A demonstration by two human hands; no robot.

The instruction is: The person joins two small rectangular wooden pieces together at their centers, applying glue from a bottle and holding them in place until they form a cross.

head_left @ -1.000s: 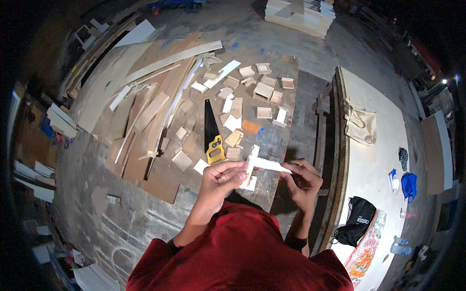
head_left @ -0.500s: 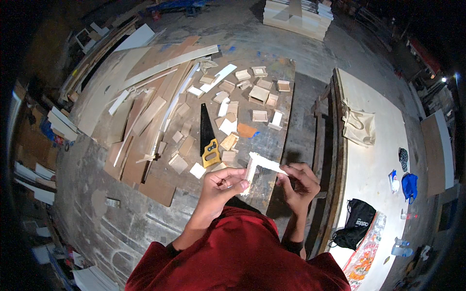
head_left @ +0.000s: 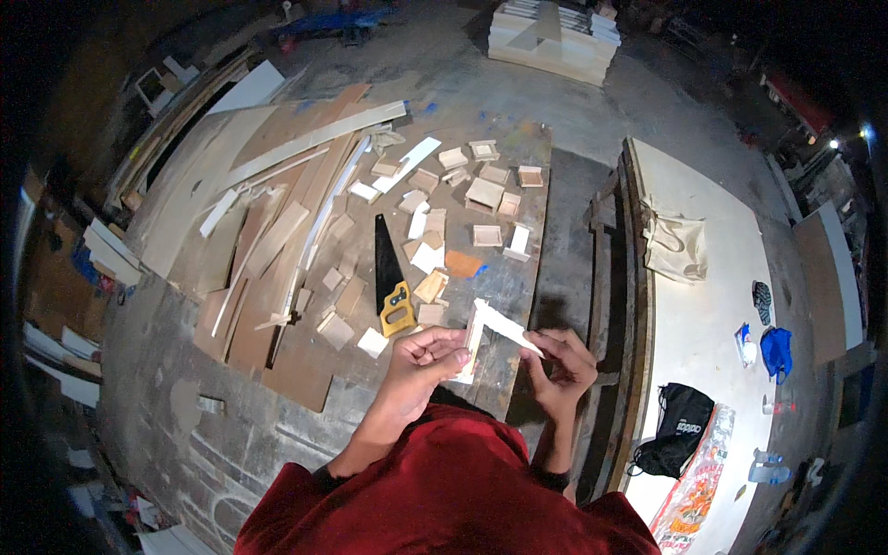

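Observation:
Two pale wooden strips meet at a corner and form an L-shaped wooden piece (head_left: 502,326), held above the near edge of the worktable (head_left: 511,282). My left hand (head_left: 412,375) pinches the strip on the left between thumb and fingers. With thumb and fingertips, my right hand (head_left: 560,372) grips the far end of the other strip, whose edge looks rough and white. A handsaw (head_left: 387,264) with a yellow handle lies on the table, beyond my left hand. Small wood blocks (head_left: 351,296) are scattered around it.
Several small open wooden boxes (head_left: 484,194) sit at the table's far right. Long boards (head_left: 277,231) are piled on the left. A second table (head_left: 712,342) to the right bears a cloth bag (head_left: 675,245) and a black drawstring bag (head_left: 683,421). Stacked panels (head_left: 553,46) stand far back.
The L-shaped piece has tilted a little, its right end dipping. My right hand has come slightly lower and inward. Both hands keep their grip, and the whole view has shifted slightly.

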